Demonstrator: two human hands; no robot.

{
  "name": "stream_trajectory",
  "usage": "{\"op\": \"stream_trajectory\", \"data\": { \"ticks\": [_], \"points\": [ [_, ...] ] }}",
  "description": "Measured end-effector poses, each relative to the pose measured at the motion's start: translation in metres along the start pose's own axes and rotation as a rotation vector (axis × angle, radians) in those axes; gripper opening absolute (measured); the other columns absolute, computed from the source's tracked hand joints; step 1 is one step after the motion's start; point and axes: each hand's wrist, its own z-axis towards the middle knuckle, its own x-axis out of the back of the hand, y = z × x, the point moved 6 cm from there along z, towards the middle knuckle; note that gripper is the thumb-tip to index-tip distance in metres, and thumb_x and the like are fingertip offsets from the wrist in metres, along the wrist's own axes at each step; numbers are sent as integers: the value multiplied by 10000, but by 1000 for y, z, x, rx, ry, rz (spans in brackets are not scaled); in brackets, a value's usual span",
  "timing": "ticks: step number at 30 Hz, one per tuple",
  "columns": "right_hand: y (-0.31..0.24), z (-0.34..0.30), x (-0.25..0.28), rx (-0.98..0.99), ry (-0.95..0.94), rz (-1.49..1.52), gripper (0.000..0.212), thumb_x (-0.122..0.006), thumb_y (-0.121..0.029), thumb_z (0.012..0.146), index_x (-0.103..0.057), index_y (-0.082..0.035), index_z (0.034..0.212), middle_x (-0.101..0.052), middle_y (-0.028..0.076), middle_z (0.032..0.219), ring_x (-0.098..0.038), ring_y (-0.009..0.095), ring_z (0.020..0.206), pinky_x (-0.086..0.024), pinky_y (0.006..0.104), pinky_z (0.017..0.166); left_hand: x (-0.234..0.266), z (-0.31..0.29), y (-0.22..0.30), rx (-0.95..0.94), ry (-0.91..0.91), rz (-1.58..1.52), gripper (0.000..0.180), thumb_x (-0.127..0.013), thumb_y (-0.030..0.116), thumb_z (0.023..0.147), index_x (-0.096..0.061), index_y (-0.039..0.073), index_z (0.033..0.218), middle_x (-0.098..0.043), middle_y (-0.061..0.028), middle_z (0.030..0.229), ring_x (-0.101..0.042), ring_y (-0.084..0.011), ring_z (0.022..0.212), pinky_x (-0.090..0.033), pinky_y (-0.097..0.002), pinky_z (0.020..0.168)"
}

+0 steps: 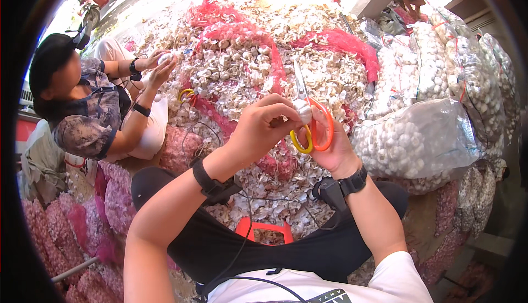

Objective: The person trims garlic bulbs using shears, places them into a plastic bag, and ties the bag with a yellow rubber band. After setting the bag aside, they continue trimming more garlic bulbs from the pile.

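Garlic skins [324, 63] lie heaped beyond the garlic bulb [302, 111]. Left hand [263, 120] pinches it; right hand [336, 151] grips scissors [312, 104] beside it. Bulb's likely light, firm, papery; hold its sides.

Scissors [310, 102] have smooth, apparently plastic handles [331, 128] and metal blades [300, 81].

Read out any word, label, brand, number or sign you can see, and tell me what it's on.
White shirt: pale lettering on a dark patch, cut off by the picture's lower edge; I won't copy it out.
Pale sack beside the co-worker: reddish marks, too small and blurred to read.
Scissors: no text I can make out.
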Motion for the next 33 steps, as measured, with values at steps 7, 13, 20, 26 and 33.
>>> {"op": "stream_trajectory", "data": {
  "ticks": [7,13,20,26,33],
  "points": [
    [-3,1,-6,4,-53,-9,278,-631,-220,964,-582,-83,1200,-659,34,1040,-651,150,927,-565,275,745,14,11,4,29,-5,-17,120,-728,-22,839,-699,16,949,-640,-44,1000,-638,-93,847,-512,-221,648],
    [-1,-6,-5,-51,-18,11,289,-635,-223,960,-583,-79,1205,-653,36,1071,-651,156,963,-574,278,766,5,8,-6,92,-113,-123,92,-711,-14,862,-684,-9,950,-653,-55,981,-653,-97,850,-533,-228,692],
    [-15,-1,-9,41,-48,-15,264,-622,-217,968,-582,-86,1193,-644,27,1039,-644,147,941,-564,278,775,12,8,-2,210,-96,-51,156,-741,98,880,-680,-13,970,-649,-30,906,-612,-58,787,-498,-215,656],
    [1,2,-5,-36,-130,-108,331,-593,-243,982,-547,-68,1259,-632,63,1105,-623,153,940,-540,317,756,-3,0,-20,491,-339,-44,288,-747,276,895,-696,-1,957,-588,27,691,-465,-51,629,-414,-267,564],
    [5,-3,-1,-105,-79,-118,353,-588,-263,983,-548,-58,1267,-636,67,1109,-624,165,922,-533,320,738,-6,-4,-4,89,-329,-52,300,-628,279,976,-677,-12,920,-551,-18,676,-447,-97,611,-401,-280,575]
  ]
}}
